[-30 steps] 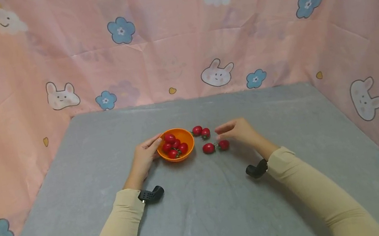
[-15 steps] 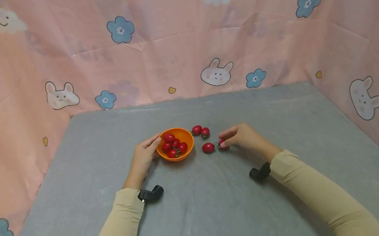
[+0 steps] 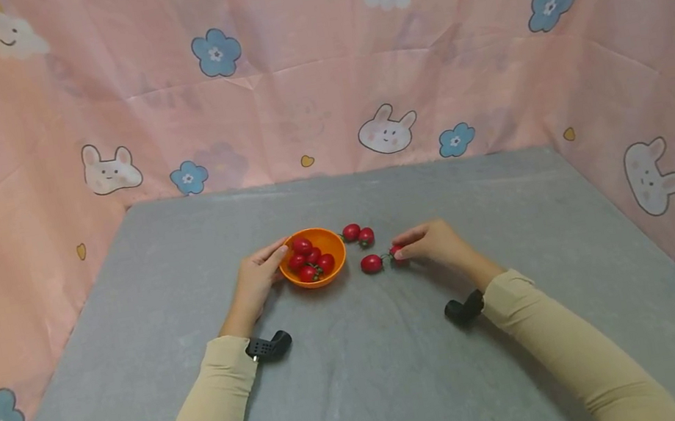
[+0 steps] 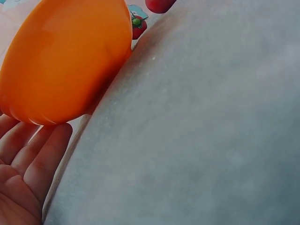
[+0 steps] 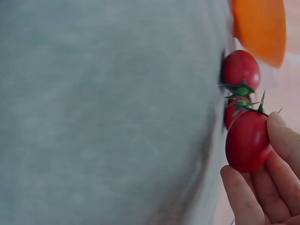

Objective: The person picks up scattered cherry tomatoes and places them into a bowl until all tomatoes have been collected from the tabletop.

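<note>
Tomato Pinched at the Right, Bowl Steadied at the Left

Presently, a small glossy red cherry tomato with a green calyx (image 5: pixel 247 140) is pinched between the thumb and fingertips of the right hand (image 3: pixel 430 243), low over the grey cloth-covered tabletop (image 3: pixel 367 384). A second loose red tomato (image 3: pixel 371 263) lies just beside it on the cloth, toward the bowl, and two more red tomatoes (image 3: pixel 358 234) rest a little farther back. The round orange plastic bowl (image 3: pixel 313 258), already holding several red tomatoes, is set to the left of the pinched fruit, with the loose tomato between them. The bowl's outer wall is touched by the relaxed, straight fingers of the left hand (image 3: pixel 256 278), which holds nothing; in the left wrist view the fingertips (image 4: pixel 49 145) are seen against the orange underside. The pinched tomato is therefore nearer the right hand, and the bowl lies leftward across a short gap. A pink cartoon-printed fabric backdrop (image 3: pixel 316 80) encloses the scene.
</note>
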Demonstrator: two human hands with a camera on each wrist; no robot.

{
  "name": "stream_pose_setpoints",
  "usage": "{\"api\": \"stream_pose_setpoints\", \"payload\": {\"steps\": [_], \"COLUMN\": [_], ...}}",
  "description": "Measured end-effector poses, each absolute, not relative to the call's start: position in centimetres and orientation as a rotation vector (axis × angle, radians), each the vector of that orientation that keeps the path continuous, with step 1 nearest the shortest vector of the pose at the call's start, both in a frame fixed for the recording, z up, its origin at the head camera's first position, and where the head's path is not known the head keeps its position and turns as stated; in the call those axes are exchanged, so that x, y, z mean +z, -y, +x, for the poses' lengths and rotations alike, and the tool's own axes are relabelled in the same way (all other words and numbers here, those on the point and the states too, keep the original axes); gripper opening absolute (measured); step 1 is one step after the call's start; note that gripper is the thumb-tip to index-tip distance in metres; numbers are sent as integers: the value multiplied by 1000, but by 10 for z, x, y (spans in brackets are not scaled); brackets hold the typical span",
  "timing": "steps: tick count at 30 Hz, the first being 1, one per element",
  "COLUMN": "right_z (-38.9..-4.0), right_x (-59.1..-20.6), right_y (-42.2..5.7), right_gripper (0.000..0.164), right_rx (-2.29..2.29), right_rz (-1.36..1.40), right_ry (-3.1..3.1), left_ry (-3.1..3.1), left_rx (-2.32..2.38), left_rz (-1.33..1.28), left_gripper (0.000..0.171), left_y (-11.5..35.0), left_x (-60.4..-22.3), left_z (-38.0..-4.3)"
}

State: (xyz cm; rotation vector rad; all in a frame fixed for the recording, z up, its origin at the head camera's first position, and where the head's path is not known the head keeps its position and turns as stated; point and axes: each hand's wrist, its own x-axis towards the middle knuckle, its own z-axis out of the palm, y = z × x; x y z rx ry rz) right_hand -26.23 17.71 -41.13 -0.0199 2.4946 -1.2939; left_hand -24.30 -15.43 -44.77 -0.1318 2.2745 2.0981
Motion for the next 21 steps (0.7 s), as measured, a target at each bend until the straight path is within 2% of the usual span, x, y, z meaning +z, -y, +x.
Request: {"api": "stream_pose_setpoints", "payload": {"steps": [11, 21], "right_z": [-263, -267], "right_x": [-386, -371], "right_y": [-159, -115], "right_gripper": [40, 35], "right_rx": [-1296, -1308], "right_rz": [-68, -101], "right_ry": [-2541, -2535], "left_ry": [-2258, -2248], "left_rx": [2101, 2101], "left_rz": [-135, -136], "left_gripper": [42, 42], "left_y": [155, 155], "left_x": [-449, -447], "left_z": [-245, -242]}}
